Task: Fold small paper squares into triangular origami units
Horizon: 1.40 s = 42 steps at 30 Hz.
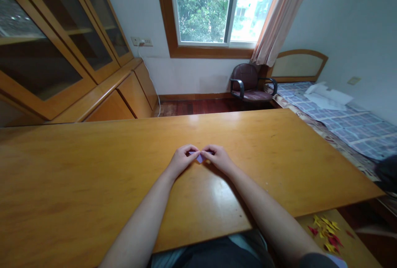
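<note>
Purple paper (200, 159) sits between the near and far edges of the worktop (93, 185), with the fingers of the left hand (181, 159) and right hand (219, 158) clamped on it, thumbs close together. Beyond the right edge lies a bed (356, 129); past the far edge stand a maroon armchair (245, 78) and, behind, a window (234, 9) with green foliage (201, 7) outside.
</note>
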Each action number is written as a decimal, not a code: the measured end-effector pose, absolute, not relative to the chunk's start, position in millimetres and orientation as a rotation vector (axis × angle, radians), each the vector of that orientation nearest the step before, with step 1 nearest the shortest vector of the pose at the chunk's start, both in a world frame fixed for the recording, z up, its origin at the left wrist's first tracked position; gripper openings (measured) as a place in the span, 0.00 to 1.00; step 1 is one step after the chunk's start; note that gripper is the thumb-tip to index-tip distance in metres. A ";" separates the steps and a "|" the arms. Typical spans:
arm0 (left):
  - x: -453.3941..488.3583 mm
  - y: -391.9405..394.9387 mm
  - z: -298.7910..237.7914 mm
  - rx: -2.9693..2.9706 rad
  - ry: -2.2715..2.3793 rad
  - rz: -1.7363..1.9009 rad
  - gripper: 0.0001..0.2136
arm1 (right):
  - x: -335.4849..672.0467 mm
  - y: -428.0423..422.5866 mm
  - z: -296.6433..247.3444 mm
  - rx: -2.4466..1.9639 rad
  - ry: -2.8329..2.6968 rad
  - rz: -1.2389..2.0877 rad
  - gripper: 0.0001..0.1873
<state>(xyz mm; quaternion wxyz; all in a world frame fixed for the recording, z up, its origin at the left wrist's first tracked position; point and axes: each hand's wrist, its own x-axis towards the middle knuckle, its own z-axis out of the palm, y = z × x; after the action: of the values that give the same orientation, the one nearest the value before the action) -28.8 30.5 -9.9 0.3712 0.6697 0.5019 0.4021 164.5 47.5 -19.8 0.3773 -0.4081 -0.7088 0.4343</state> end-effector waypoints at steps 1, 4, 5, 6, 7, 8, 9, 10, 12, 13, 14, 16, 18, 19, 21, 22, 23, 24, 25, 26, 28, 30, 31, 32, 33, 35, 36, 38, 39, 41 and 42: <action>-28.5 30.7 -10.4 1.737 1.288 1.024 0.10 | 164.4 47.3 -19.9 -1.047 -1.821 1.097 0.12; -28.3 31.4 -12.3 1.763 1.294 1.021 0.10 | 163.8 46.2 -18.8 -1.054 -1.840 1.059 0.11; -28.3 31.6 -12.9 1.769 1.298 1.019 0.09 | 163.5 45.8 -18.3 -1.056 -1.846 1.045 0.10; -28.4 31.9 -13.6 1.774 1.303 1.017 0.09 | 163.1 45.4 -17.8 -1.060 -1.851 1.030 0.10; -28.6 32.1 -14.4 1.776 1.310 1.016 0.09 | 162.8 45.2 -17.6 -1.065 -1.856 1.015 0.09; -28.9 32.4 -15.1 1.775 1.318 1.017 0.09 | 162.6 45.1 -17.5 -1.073 -1.855 0.999 0.09; -29.1 32.6 -15.7 1.769 1.327 1.020 0.09 | 162.5 45.3 -17.8 -1.083 -1.850 0.984 0.09; -29.4 32.8 -16.4 1.757 1.337 1.027 0.09 | 162.7 45.7 -18.2 -1.093 -1.840 0.968 0.08; -30.0 33.1 -17.3 1.724 1.357 1.047 0.10 | 164.0 47.2 -19.3 -1.114 -1.817 0.936 0.08; -30.2 33.1 -17.6 1.708 1.368 1.057 0.10 | 165.0 48.2 -19.7 -1.122 -1.807 0.920 0.08; -30.4 33.2 -17.8 1.695 1.379 1.066 0.10 | 166.4 49.3 -19.8 -1.131 -1.800 0.904 0.08; -30.7 33.4 -17.9 1.671 1.397 1.083 0.10 | 169.6 51.3 -19.7 -1.149 -1.789 0.882 0.08; -31.4 33.7 -18.2 1.644 1.407 1.098 0.10 | 173.2 53.3 -19.6 -1.170 -1.772 0.875 0.09; -31.9 34.0 -18.6 1.631 1.411 1.105 0.10 | 175.0 54.3 -19.9 -1.179 -1.761 0.873 0.09; -33.2 34.6 -19.5 1.609 1.420 1.124 0.10 | 178.5 56.7 -21.1 -1.196 -1.725 0.863 0.10; -33.8 34.9 -20.0 1.598 1.427 1.136 0.10 | 180.1 58.0 -22.0 -1.205 -1.698 0.858 0.10; -34.4 35.1 -20.4 1.588 1.431 1.147 0.10 | 181.5 59.2 -22.9 -1.213 -1.667 0.859 0.11; -34.7 35.3 -20.7 1.578 1.433 1.155 0.11 | 182.6 60.3 -23.7 -1.218 -1.632 0.865 0.11; -34.8 35.3 -20.8 1.570 1.432 1.160 0.11 | 183.3 60.9 -24.3 -1.217 -1.599 0.875 0.12; -34.6 35.1 -20.8 1.567 1.429 1.159 0.11 | 183.4 61.1 -24.5 -1.208 -1.576 0.887 0.12; -33.4 34.5 -19.9 1.577 1.416 1.149 0.11 | 181.7 59.7 -23.8 -1.169 -1.596 0.919 0.13; -31.5 33.5 -18.3 1.608 1.395 1.138 0.11 | 177.6 56.3 -22.1 -1.131 -1.707 0.944 0.13; -30.5 32.9 -17.2 1.630 1.382 1.133 0.10 | 175.0 54.2 -21.1 -1.122 -1.776 0.947 0.12; -29.6 32.4 -16.1 1.654 1.371 1.125 0.10 | 172.4 52.1 -20.2 -1.119 -1.845 0.940 0.11; -28.8 31.8 -15.0 1.680 1.361 1.117 0.10 | 170.0 50.2 -19.5 -1.116 -1.904 0.929 0.10; -27.5 31.0 -12.8 1.741 1.352 1.090 0.09 | 166.2 47.3 -18.4 -1.102 -1.984 0.901 0.07; -26.9 30.6 -11.8 1.773 1.351 1.072 0.08 | 165.1 46.4 -18.1 -1.093 -2.008 0.892 0.07; -25.9 30.1 -10.1 1.833 1.347 1.038 0.08 | 164.2 45.7 -17.6 -1.084 -2.027 0.878 0.07; -25.4 29.9 -9.3 1.856 1.344 1.026 0.08 | 164.3 45.8 -17.4 -1.086 -2.029 0.872 0.07; -24.6 29.7 -8.1 1.880 1.341 1.012 0.09 | 165.1 46.1 -17.0 -1.093 -2.033 0.861 0.07; -24.4 29.7 -7.7 1.883 1.340 1.009 0.09 | 165.6 46.4 -16.8 -1.093 -2.036 0.856 0.08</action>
<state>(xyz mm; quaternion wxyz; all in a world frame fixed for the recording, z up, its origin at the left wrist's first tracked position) -24.4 29.7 -7.7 0.3051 0.7111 0.5060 0.3810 165.6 46.4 -16.8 0.3323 -0.4184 -0.7792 0.3275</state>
